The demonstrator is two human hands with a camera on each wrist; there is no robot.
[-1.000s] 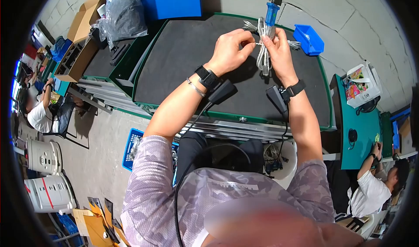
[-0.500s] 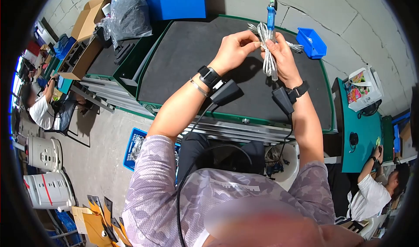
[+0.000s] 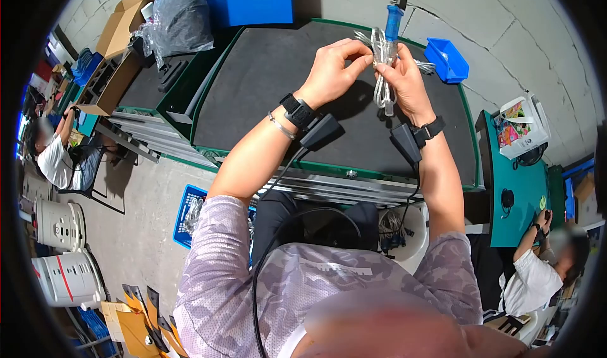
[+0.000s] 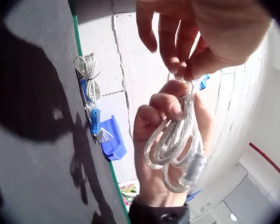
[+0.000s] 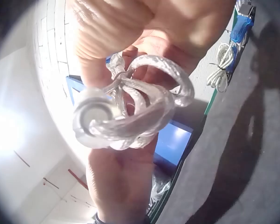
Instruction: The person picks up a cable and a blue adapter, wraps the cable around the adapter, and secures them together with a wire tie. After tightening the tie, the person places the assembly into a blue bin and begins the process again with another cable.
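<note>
A coiled clear-sheathed cable (image 3: 383,92) with a blue connector (image 3: 393,23) at its top is held above the dark mat. My right hand (image 3: 411,86) grips the bundle around its middle. At the bundle's left side, my left hand (image 3: 332,73) pinches with thumb and fingertips; in the left wrist view these fingertips meet at a thin tie above the loops (image 4: 172,144). The tie wraps the bundle in the right wrist view, where a round clear cable end (image 5: 94,117) faces the camera. Another tied cable with blue connectors (image 4: 88,77) lies by the mat's far edge.
A small blue bin (image 3: 446,61) stands at the mat's back right. Left of the dark mat (image 3: 265,73) are a plastic bag (image 3: 182,19), an open cardboard box (image 3: 123,26) and a blue box (image 3: 248,0). People sit at both sides.
The left thumb and fingertips have shifted slightly at the tie, and the bundle has turned a little in the right hand. Both hands stay at about the same place over the mat.
</note>
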